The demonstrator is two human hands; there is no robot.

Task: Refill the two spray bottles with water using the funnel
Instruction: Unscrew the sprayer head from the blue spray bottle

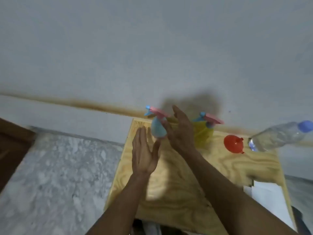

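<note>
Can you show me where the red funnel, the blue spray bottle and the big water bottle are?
Red funnel [232,144], head view: on the inside of its wide bowl.
Blue spray bottle [157,130], head view: on its blue body, below the pink sprayer.
Water bottle [281,137], head view: on its clear middle.

Both bare forearms reach forward side by side. The left hand [143,154] is flat, its fingers straight and together, palm turned inward. The right hand [180,131] is likewise flat-fingered, facing the left, holding nothing.

A plain home room: plywood table [186,184] against a stained white wall [152,48], speckled floor [59,167].
</note>
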